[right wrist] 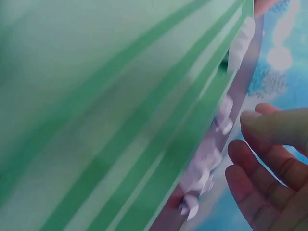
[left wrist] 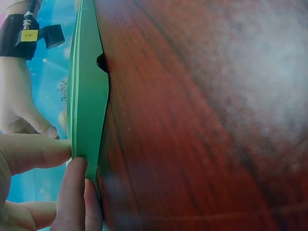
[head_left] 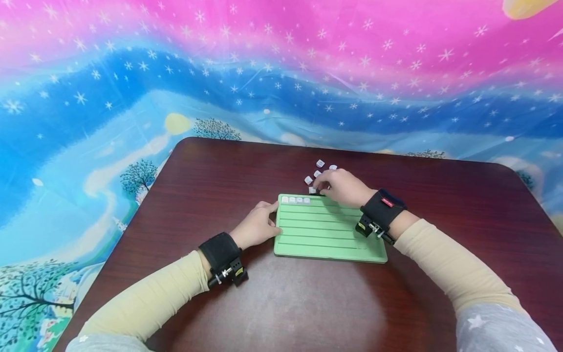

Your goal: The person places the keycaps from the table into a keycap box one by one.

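A light green ridged tray (head_left: 325,248) lies on the table, with a short row of small white keycap-like tiles (head_left: 299,200) at its far left corner. My left hand (head_left: 256,226) holds the tray's left edge. In the left wrist view, its fingertips press the green side wall (left wrist: 89,96) and rim. Beyond the tray's far edge, my right hand (head_left: 345,187) reaches down among several loose white tiles (head_left: 308,180), its fingertips beside the nearest one. The right wrist view shows the fingers (right wrist: 255,185) loosely bent, thumb close to the index finger, and no tile visible between them.
The dark reddish-brown table (head_left: 211,181) extends around the tray on all sides. Behind it hangs a pink and blue cloth (head_left: 281,73) printed with snowflakes and trees. A black wrist strap with a small camera (head_left: 382,210) sits over the tray's right part.
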### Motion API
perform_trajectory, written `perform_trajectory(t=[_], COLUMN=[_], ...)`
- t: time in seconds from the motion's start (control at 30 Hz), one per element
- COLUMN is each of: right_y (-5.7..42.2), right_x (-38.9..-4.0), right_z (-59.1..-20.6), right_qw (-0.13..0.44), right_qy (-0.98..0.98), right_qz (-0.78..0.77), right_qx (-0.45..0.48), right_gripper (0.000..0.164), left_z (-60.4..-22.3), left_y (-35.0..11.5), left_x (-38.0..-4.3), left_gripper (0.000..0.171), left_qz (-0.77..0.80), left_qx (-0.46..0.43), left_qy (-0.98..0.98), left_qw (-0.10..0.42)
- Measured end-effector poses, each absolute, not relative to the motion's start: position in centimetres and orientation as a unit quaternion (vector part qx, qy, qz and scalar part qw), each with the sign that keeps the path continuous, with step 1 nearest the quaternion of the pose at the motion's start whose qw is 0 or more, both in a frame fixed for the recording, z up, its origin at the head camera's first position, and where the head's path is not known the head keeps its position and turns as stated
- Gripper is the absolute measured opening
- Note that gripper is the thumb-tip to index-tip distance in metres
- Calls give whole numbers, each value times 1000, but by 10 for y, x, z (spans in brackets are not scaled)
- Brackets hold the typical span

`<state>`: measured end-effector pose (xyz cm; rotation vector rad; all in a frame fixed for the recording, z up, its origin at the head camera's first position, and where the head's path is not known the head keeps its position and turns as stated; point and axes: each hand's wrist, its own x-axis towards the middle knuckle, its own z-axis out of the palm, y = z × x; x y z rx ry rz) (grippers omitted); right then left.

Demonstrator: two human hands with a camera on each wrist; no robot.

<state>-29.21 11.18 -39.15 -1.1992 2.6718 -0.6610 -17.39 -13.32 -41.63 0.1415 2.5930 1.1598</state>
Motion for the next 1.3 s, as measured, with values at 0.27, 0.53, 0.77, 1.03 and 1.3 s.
perform_trajectory(t=[0.27, 0.53, 0.77, 1.03, 1.3], right_y=[128, 133, 134, 139, 140], right_x=[-305, -309, -311, -310, -309], right_z=[-394, -395, -395, -398, -402], right_qw=[80, 106, 115, 120, 116], right_qy=[902, 907, 913, 917, 920], right_qz=[-232, -234, -228, -210, -199], right_qx=[-355, -333, -318, -316, -318], right_gripper=[23, 22, 14, 21, 23], left_z=[-417, -418, -419, -419, -419], left_y=[-134, -135, -135, -135, -135], left_x=[-176, -178, -178, -177, -175], left_gripper=[80, 80, 80, 80, 79], left_qz=[401, 401, 399, 400, 408], left_qx=[52, 52, 54, 55, 54], left_qy=[903, 904, 905, 904, 900], left_qw=[145, 142, 139, 140, 141])
